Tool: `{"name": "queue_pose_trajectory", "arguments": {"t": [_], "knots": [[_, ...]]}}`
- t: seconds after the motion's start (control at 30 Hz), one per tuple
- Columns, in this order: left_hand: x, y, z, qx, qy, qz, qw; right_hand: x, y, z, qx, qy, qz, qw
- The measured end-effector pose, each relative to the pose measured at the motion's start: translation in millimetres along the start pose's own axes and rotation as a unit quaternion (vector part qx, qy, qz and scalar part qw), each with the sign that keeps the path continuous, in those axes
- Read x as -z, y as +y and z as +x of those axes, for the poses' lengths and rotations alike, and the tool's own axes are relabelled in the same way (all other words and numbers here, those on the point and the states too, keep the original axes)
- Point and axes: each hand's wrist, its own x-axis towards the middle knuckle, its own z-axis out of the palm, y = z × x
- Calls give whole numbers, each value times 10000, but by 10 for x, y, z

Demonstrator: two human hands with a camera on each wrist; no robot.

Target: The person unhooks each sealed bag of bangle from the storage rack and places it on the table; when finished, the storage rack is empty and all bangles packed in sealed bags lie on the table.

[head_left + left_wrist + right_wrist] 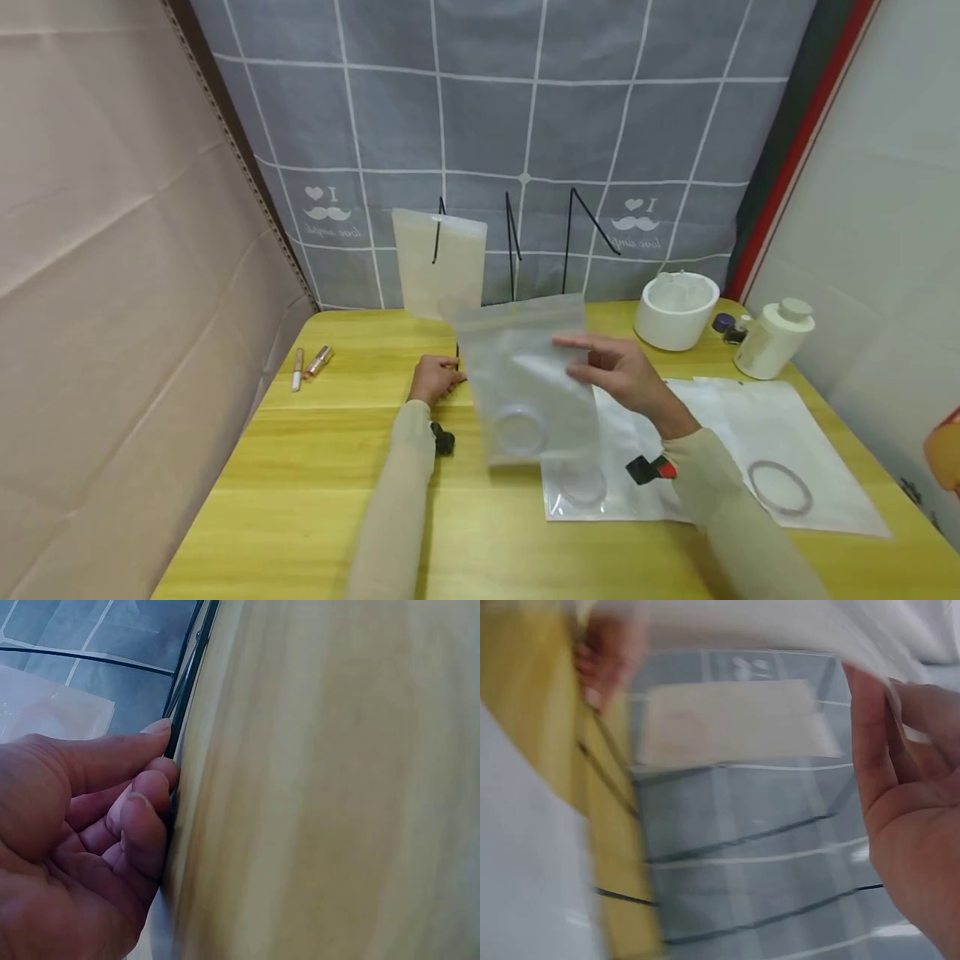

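Observation:
My right hand [621, 373] pinches the right side of a frosted zip bag [517, 350] held up over the table. A round, ring-shaped thing [498, 433] shows through its lower part. Low on the table, my left hand [435, 379] pinches a black wire rack [178, 724] at its base bar between thumb and fingers. Three bent black hooks [567, 242] of the rack stand up at the back. On the leftmost one hangs another pale bag [442, 271]. The held bag hides part of the rack's base in the head view.
White bags [817, 433] lie at the right, one with a ring [780, 487] showing. Behind them stand a white bowl [670, 321], a white bottle [772, 342] and small dark bottles [731, 327]. Two lipstick-like tubes [318, 363] lie at the left. Grey cloth [480, 125] hangs behind.

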Motion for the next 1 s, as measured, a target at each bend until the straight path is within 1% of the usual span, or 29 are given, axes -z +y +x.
{"name": "queue_pose_trajectory", "arguments": {"t": [0.03, 0.07, 0.13, 0.17, 0.2, 0.27, 0.33, 0.4, 0.47, 0.53, 0.57, 0.6, 0.67, 0.73, 0.8, 0.87, 0.9, 0.93, 1.0], "knots": [[9, 2, 11, -22, 26, 6, 10000, -44, 80, -36, -578, -42, 418, 9974], [15, 4, 22, -49, 39, 16, 10000, -95, 163, -76, -1220, -53, 738, 9898], [19, -1, 35, -16, 13, -8, 10000, -214, 340, -155, -2358, -120, 1021, 9664], [18, -6, 38, 18, -27, -32, 10000, -278, 414, -190, -2811, -168, 1022, 9541], [17, -11, 41, 64, -74, -48, 9999, -338, 488, -219, -3178, -222, 927, 9434], [14, -13, 37, 164, -151, -110, 9997, -452, 608, -251, -3715, -276, 678, 9255], [13, -11, 32, 237, -169, -130, 9995, -552, 682, -253, -4024, -278, 287, 9146], [15, -2, 28, 255, -150, -76, 9995, -634, 726, -229, -4207, -275, -116, 9067], [17, 8, 24, 250, -114, -13, 9996, -703, 737, -191, -4322, -292, -392, 9005], [18, 13, 28, 270, -95, 47, 9996, -759, 737, -145, -4365, -312, -571, 8973], [19, 17, 27, 288, -85, 52, 9995, -781, 741, -127, -4335, -329, -622, 8984], [19, 18, 30, 297, -83, 59, 9995, -799, 739, -107, -4357, -301, -649, 8973], [20, 15, 35, 322, -81, 58, 9994, -827, 750, -72, -4294, -277, -729, 8998], [19, 15, 42, 361, -65, 43, 9993, -843, 759, -48, -4143, -316, -905, 9051], [15, 12, 53, 380, -42, 64, 9992, -854, 767, -34, -4027, -396, -1153, 9072], [14, 4, 68, 392, 5, 102, 9992, -862, 766, -24, -3863, -571, -1489, 9085], [14, 3, 77, 390, 28, 131, 9991, -864, 756, -21, -3787, -669, -1689, 9075], [15, 0, 83, 393, 47, 160, 9991, -865, 742, -17, -3753, -768, -1872, 9046], [14, -5, 92, 381, 73, 187, 9991, -855, 706, -13, -3746, -951, -2310, 8929]]}}
